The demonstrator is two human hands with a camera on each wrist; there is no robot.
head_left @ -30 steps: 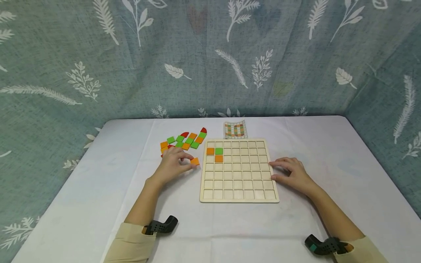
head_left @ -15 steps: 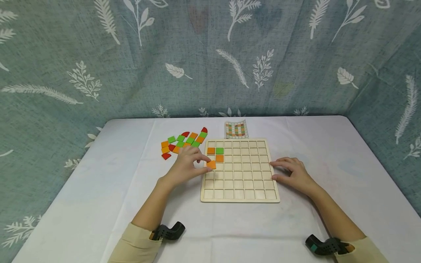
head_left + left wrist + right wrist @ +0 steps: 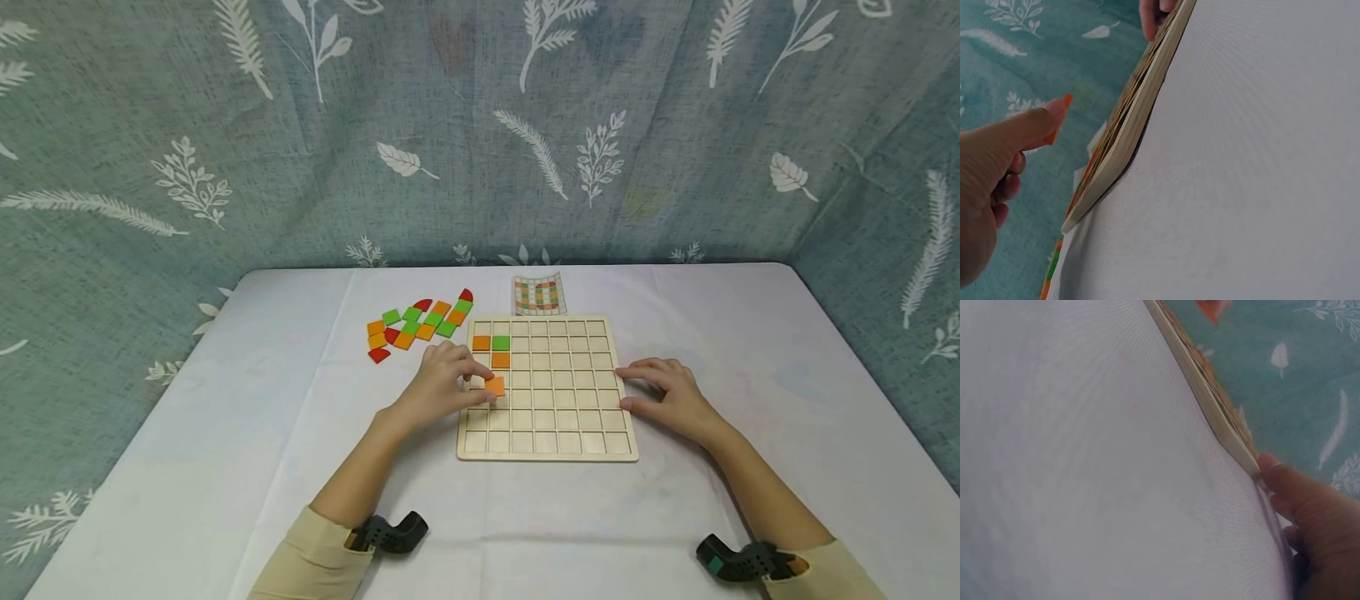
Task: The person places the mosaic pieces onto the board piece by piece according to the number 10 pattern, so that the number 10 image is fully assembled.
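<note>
My left hand (image 3: 444, 382) pinches an orange square tile (image 3: 496, 386) between thumb and fingertips, over the left part of a wooden grid board (image 3: 555, 421). In the left wrist view, the tile (image 3: 1068, 100) stands apart from the board's surface. Set in the board's upper left cells are an orange tile (image 3: 481, 343), a green tile (image 3: 501, 342) and, under the green one, another orange tile (image 3: 501, 361). My right hand (image 3: 666, 393) rests against the board's right edge with thumb and fingertips. The right wrist view shows its thumb (image 3: 1270, 464) touching the wooden rim.
Left of the board's far corner lie several loose pieces: green squares (image 3: 392, 317), orange squares (image 3: 376, 328) and red rounded pieces (image 3: 379, 356). A card with a coloured grid pattern (image 3: 538, 295) lies behind the board. A white cloth (image 3: 555, 525) covers the table; a patterned curtain (image 3: 450, 208) hangs behind.
My left hand has carried the orange tile rightward from the tabletop beside the board to over its left columns, and slightly nearer. The right hand has stayed at the board's edge.
</note>
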